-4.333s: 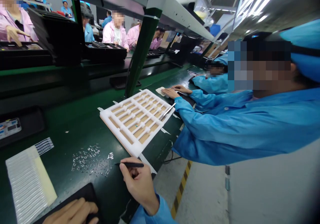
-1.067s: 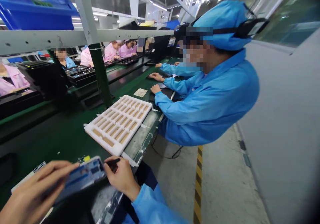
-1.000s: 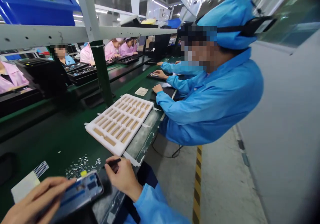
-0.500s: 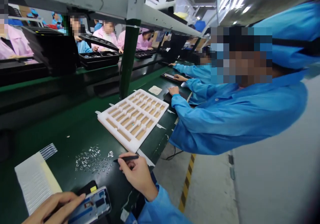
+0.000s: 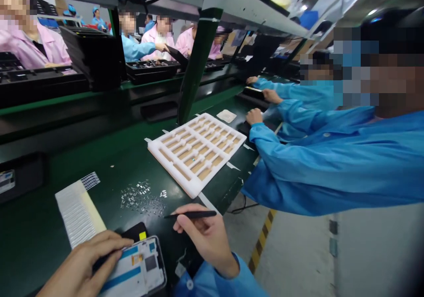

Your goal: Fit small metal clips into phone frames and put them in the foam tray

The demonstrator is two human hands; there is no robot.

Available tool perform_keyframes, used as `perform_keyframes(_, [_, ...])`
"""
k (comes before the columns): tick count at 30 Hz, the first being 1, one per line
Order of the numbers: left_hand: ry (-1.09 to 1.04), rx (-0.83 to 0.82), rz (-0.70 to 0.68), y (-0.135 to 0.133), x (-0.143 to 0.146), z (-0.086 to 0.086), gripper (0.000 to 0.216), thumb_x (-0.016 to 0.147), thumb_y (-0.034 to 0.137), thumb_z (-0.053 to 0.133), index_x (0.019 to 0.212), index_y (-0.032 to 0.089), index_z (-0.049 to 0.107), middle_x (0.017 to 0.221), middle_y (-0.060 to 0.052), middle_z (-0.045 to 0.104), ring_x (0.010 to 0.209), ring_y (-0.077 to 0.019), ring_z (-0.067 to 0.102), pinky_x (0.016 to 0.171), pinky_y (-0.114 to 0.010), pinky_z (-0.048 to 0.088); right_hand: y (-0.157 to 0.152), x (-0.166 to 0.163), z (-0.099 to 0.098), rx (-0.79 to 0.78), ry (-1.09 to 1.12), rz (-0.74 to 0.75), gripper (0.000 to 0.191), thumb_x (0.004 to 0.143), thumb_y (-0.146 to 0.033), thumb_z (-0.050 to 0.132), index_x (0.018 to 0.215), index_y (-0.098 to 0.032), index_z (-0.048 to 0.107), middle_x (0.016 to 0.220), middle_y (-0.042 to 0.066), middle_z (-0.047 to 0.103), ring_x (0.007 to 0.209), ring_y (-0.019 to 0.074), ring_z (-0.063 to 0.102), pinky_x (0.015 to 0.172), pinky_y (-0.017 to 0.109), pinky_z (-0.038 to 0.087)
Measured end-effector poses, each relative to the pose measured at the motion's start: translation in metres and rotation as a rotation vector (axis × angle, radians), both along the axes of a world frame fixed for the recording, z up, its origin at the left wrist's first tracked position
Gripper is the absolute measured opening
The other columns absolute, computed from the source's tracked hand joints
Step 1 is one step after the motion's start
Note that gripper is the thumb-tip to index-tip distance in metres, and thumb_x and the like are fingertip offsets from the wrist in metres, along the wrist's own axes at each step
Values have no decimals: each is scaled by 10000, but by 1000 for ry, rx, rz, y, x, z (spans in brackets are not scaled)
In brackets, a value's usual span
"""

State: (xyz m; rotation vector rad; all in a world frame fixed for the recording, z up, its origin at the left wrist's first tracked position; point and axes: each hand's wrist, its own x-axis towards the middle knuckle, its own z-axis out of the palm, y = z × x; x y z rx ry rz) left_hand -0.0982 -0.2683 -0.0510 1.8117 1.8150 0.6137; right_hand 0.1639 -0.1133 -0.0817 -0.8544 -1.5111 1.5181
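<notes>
My left hand (image 5: 88, 266) is at the bottom left, gripping a smartphone (image 5: 139, 268) whose exposed back shows white and blue film and a dark square. Under the phone lies a black pad (image 5: 134, 231) with a yellow label. My right hand (image 5: 207, 239) holds slim black tweezers (image 5: 190, 215), their tip pointing left and touching nothing. Just beyond the tips, a scatter of tiny metal parts (image 5: 142, 197) lies on the green bench. A sheet of white striped strips (image 5: 77, 211) lies left of them. Farther off sits a white foam tray (image 5: 197, 151) with tan-floored slots.
A co-worker in a blue coat (image 5: 331, 164) leans at the bench on the right, hands near a black pad. A green post (image 5: 197, 63) rises behind the tray. Black trays (image 5: 152, 71) and people in pink and blue line the far side.
My left hand has lowered the phone from a tilted hold to a flatter one, showing more of its back. The tweezers stay in my right hand, and my head has swung, shifting the scene.
</notes>
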Motion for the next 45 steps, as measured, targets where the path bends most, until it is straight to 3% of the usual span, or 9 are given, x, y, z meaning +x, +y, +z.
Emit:
perform_keyframes(5, [-180,-256,83,8,14,4,395,1088,514,471,1305,389,776,1232,-19,799,1129,-196,781,993,-288,629,-31,-16,22,51,-2,223,109,936,-249,779,966,-177,856,852,91,838,701,209,800,646,277,654])
perform_keyframes(10, [-212,-295,90,5,17,2,415,1082,478,442,1300,343,768,1241,-50,775,1158,-229,742,1014,-351,596,-36,-31,20,109,-133,290,130,899,-199,745,938,-164,864,863,92,854,758,222,822,683,260,644])
perform_keyframes(26, [-209,-349,121,6,21,2,442,1072,491,396,1300,338,742,1219,-35,730,1084,-215,727,956,-354,581,-34,-35,14,76,-242,286,145,904,-261,750,942,-172,857,826,75,845,672,218,808,571,241,613])
perform_keyframes(32, [-183,-318,194,10,29,0,421,1029,556,461,1160,343,799,1149,-31,757,1049,-220,746,888,-333,579,-34,-35,14,71,-217,276,154,911,-269,745,942,-169,858,807,74,830,667,210,797,580,244,610])
perform_keyframes(45, [-165,-239,303,6,35,-11,261,986,448,557,986,347,798,1025,11,760,945,-193,748,877,-310,552,-38,-32,19,178,-152,232,98,907,-180,730,931,-173,825,819,61,827,682,188,797,599,219,604])
